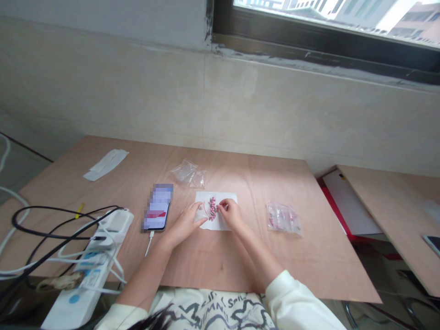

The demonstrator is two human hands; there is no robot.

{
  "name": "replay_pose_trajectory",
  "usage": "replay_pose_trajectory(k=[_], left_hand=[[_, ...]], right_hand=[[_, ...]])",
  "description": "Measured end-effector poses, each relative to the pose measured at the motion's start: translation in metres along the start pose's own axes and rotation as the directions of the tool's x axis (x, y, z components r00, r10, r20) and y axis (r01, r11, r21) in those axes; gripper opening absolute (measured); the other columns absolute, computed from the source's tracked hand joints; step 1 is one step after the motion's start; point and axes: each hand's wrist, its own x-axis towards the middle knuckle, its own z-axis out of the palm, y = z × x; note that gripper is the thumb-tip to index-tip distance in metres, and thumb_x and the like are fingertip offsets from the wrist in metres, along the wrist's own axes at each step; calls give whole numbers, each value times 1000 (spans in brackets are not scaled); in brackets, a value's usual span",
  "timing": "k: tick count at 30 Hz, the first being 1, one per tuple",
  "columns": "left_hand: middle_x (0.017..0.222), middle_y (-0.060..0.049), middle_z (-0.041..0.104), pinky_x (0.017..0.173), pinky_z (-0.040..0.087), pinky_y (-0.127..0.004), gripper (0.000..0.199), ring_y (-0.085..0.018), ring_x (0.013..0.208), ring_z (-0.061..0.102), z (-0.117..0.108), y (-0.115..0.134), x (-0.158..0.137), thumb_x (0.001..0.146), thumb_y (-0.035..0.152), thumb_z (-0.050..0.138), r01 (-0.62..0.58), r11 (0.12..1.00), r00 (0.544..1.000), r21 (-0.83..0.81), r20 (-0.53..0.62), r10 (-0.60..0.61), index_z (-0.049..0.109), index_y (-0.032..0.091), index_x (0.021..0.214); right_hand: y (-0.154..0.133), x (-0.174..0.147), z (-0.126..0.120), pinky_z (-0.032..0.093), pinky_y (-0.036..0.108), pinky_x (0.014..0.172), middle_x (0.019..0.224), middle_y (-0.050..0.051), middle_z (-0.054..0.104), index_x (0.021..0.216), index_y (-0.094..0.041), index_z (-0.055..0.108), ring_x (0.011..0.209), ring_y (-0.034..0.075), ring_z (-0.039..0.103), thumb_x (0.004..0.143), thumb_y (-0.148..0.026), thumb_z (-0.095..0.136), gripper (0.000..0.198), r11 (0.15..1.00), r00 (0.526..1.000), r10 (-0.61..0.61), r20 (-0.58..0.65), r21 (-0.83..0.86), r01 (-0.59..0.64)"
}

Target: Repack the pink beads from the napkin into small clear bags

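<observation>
Small pink beads (212, 211) lie in a little heap on a sheet of white paper (225, 197) at the middle of the table. My left hand (187, 222) is at the left side of the paper, thumb and fingers round the edge of a small clear plastic bag (202, 211) that sits beside the beads. From the right, my right hand (231, 213) reaches to the heap with thumb and forefinger pinched at its edge. Whatever is between those fingertips is too small to make out.
A phone (158, 208) on a white cable lies to the left. Clear plastic bags (189, 174) lie behind the paper, and a bag of pink pieces (283, 218) to the right. A power strip (92, 266) with tangled cables fills the near left. White strips (106, 165) rest far left.
</observation>
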Motion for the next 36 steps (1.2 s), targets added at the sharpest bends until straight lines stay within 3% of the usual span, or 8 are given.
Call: replay_pose_trajectory(k=[7,12,16,21,28,32,36], left_hand=[[109,-10,55,88,38,-37,40,-23,101,51,5,2,-6,72,33,53,28,999,1000,26,5,-28,46,16,108],[107,-10,55,87,39,-36,42,-23,101,51,3,3,-13,72,33,53,54,998,999,23,0,-54,46,16,109],[109,-11,55,88,38,-36,43,-24,102,51,2,1,-14,71,32,54,67,997,998,33,-13,-66,47,15,110],[107,-10,56,87,38,-36,43,-24,100,51,1,-1,-10,71,33,53,34,998,999,56,-10,-33,46,16,110],[106,-9,56,87,37,-37,40,-24,101,51,5,-2,0,71,34,54,10,997,1000,77,17,-12,48,17,107],[106,-9,56,87,37,-38,38,-25,101,51,9,1,3,70,32,55,9,997,1000,79,-5,-9,49,17,105],[106,-10,57,88,37,-39,39,-25,100,51,9,3,-3,71,32,54,33,998,999,53,-20,-32,48,17,107]], right_hand=[[-33,-17,-3,40,22,58,75,2,59,80,-17,61,60,11,49,69,-20,53,14,969,991,-73,111,245,44],[-6,-15,2,40,25,65,72,2,54,74,-17,60,66,13,50,67,-12,50,13,998,1000,10,-1,64,-10],[10,-12,6,39,24,67,73,3,51,74,-17,61,70,13,50,68,-12,51,13,999,998,-26,50,-46,28],[9,-12,8,38,24,68,75,3,51,74,-18,60,74,14,50,70,-13,51,11,991,993,-59,105,-116,71],[-12,-12,-4,40,24,65,70,2,55,72,-17,60,68,13,51,71,-17,53,7,996,998,-68,-8,59,69],[-29,-13,-7,41,22,58,73,2,57,77,-18,63,57,10,48,68,-20,57,11,977,988,-103,114,198,79],[-22,-11,-4,40,23,63,72,3,58,75,-16,61,65,12,51,69,-17,52,10,995,999,-11,35,103,8]])
